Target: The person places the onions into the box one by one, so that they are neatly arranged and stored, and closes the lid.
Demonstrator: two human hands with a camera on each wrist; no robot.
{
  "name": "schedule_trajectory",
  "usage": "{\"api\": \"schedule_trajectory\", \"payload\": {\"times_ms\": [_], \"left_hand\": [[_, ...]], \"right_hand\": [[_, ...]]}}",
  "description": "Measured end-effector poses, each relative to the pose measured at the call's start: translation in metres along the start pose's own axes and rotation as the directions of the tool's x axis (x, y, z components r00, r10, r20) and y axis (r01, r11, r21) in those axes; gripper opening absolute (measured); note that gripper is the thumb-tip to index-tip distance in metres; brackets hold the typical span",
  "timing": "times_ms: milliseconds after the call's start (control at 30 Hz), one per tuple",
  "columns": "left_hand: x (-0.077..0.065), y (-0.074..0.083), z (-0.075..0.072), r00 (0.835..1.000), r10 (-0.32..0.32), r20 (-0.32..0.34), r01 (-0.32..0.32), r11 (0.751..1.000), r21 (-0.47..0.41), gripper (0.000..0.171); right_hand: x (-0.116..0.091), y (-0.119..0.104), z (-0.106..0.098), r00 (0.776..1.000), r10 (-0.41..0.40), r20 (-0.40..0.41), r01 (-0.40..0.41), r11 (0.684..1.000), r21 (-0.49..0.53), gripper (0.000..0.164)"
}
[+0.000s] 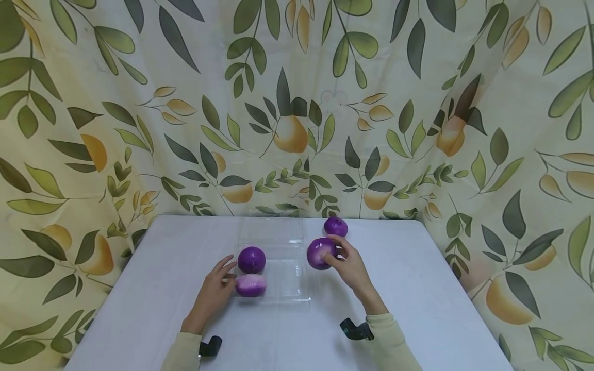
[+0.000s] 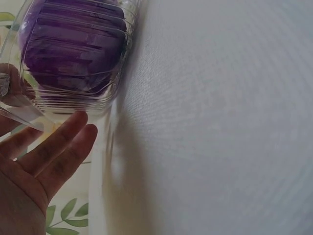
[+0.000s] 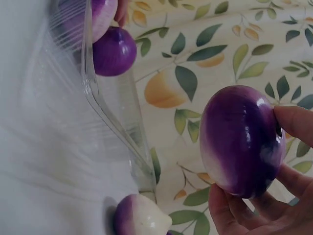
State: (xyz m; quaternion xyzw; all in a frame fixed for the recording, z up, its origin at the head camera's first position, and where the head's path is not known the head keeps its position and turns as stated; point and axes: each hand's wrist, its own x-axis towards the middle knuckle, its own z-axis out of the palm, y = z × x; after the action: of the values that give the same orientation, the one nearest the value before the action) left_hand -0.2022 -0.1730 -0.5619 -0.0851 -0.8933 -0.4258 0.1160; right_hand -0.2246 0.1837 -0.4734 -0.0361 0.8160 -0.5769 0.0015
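Note:
My right hand [image 1: 349, 263] grips a purple onion [image 1: 321, 253], held up over the right side of a clear plastic container [image 1: 287, 281]. In the right wrist view the thumb and fingertips press on either side of this onion [image 3: 243, 142]. Two more purple onions lie in the container's left half, one darker [image 1: 251, 259] and one paler [image 1: 251, 285]. My left hand [image 1: 217, 285] is at the container's left side, fingers extended. In the left wrist view its fingertips are right at the ribbed plastic wall [image 2: 73, 100], behind which a purple onion shows.
Another purple onion [image 1: 335, 226] lies on the white-covered table [image 1: 394, 288] near the back edge, right of the container. The container's open lid [image 1: 269, 229] lies flat toward the back. A leaf-and-fruit patterned curtain [image 1: 297, 129] surrounds the table's back and sides.

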Motion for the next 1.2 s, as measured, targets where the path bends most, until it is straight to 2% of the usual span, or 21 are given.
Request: {"api": "schedule_trajectory", "payload": {"times_ms": [1033,1200], "left_hand": [[-0.001,-0.001,0.000,1.000,0.008,-0.016,-0.008,1.000,0.002,0.044],[-0.002,-0.002,0.000,1.000,0.003,-0.018,-0.003,1.000,-0.004,0.044]], "right_hand": [[-0.008,0.000,0.040,0.997,-0.057,0.053,0.056,0.998,0.017,0.051],[-0.009,0.000,0.048,0.993,-0.071,0.089,0.070,0.997,0.015,0.050]]}}
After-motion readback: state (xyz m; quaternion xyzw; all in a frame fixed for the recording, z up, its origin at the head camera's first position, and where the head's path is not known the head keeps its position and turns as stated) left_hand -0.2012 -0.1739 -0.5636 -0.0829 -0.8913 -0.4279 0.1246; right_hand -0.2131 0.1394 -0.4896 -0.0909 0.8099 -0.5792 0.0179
